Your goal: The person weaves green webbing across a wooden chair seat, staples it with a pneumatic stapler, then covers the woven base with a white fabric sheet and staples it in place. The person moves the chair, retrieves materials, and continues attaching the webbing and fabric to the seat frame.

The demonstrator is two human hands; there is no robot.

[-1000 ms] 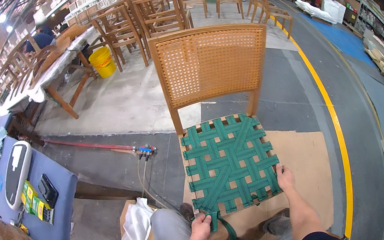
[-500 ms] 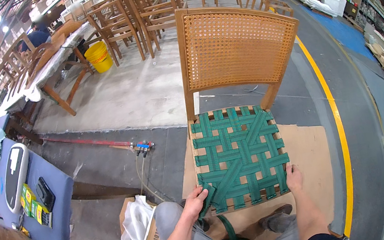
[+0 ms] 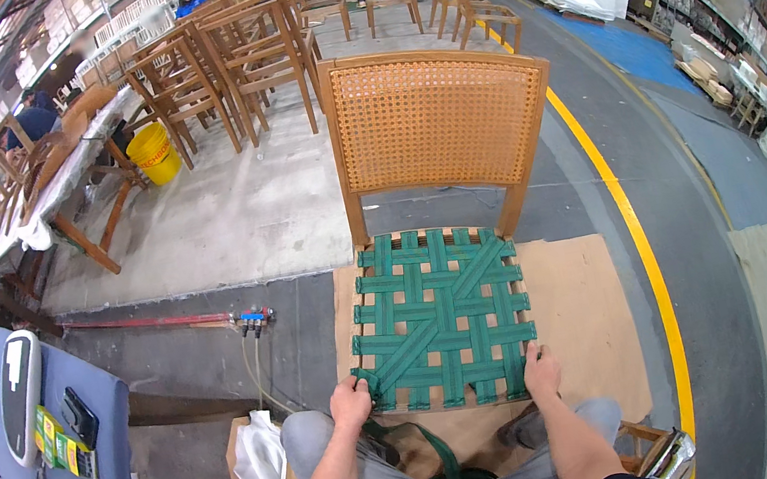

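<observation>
In front of me stands a wooden chair [image 3: 345, 160] with a woven cane back [image 3: 434, 119]. Green webbing straps [image 3: 436, 312] criss-cross its seat, and one strap runs diagonally over the others. At the seat's front left corner, my left hand [image 3: 350, 402] is closed on the end of the diagonal strap. A loose length of that green webbing [image 3: 438, 443] hangs below the seat toward a dark green bundle between my legs. My right hand [image 3: 542, 372] grips the front right corner of the seat frame, thumb on top; its fingertips underneath are hidden.
Brown cardboard [image 3: 583, 308] lies under the chair. A blue padded bench [image 3: 88, 380] at left bears a long white-and-black object, a dark phone-like item and yellow-green packets. A box with white plastic [image 3: 260, 468] and an air hose manifold [image 3: 255, 318] sit nearby. Chairs and people stand farther back.
My view has shifted, so the chair appears lower and further left. My left hand has brought the strap end down against the corner. My right hand keeps its grip on the seat.
</observation>
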